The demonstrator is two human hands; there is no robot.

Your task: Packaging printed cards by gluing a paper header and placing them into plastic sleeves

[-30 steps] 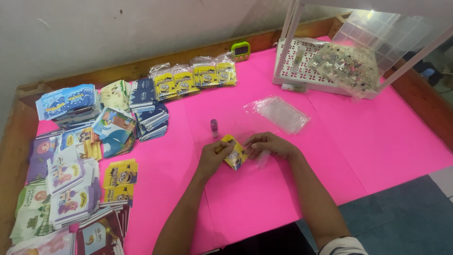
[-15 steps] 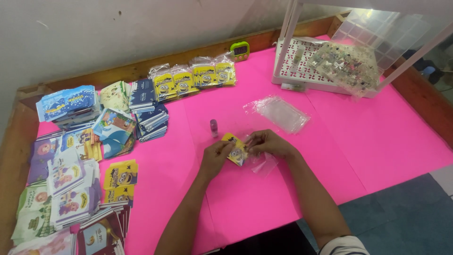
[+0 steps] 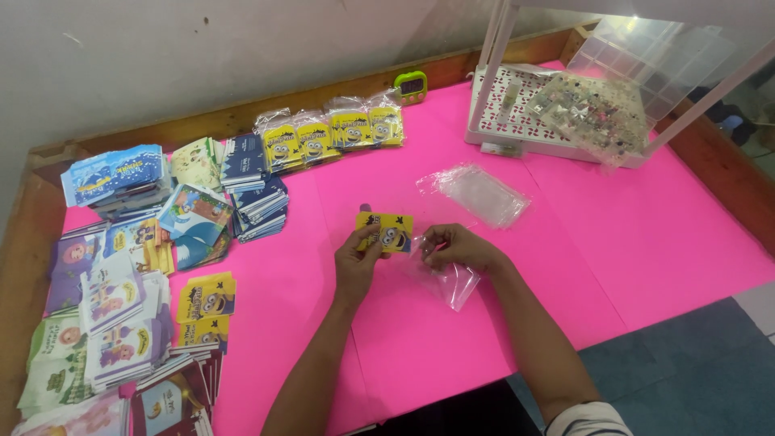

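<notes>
- Card stacks [image 3: 121, 274] crowd the left end of the pink table [image 3: 646, 242]: pale and purple packs nearest the edge, blue ones [image 3: 117, 173] at the back, two yellow packs [image 3: 206, 303] lying flat just right of them.
- Further back, a row of bagged yellow packs [image 3: 331, 129] runs along the wooden rim, with a small green timer [image 3: 410, 85] at its right end.
- Left hand [image 3: 358, 258]: the forearm comes up from the bottom edge and leans slightly right, with the wrist resting on the table. The fingers are curled and closed on the yellow card [image 3: 385, 232], thumb on its front face, gripping its left side.
- The card is held just above the table, face up toward the camera. Its long axis runs left to right, roughly level. It sticks out to the right of the left hand's fingers, its right edge meeting the right hand's fingertips.
- Right hand [image 3: 456, 246]: the forearm comes in from the lower right and angles up to the left. The fingers are bent and pinched on the mouth of a clear sleeve [image 3: 452, 281], just beside the card's right edge. The sleeve trails down and to the right, under the hand, onto the table.
- A pile of clear sleeves [image 3: 480, 194] lies behind the right hand, apart from it.
- At the far right stands a white perforated tray [image 3: 517, 121] with a bag of small pieces [image 3: 593, 113] on it, beneath a clear framed box [image 3: 654, 56].
</notes>
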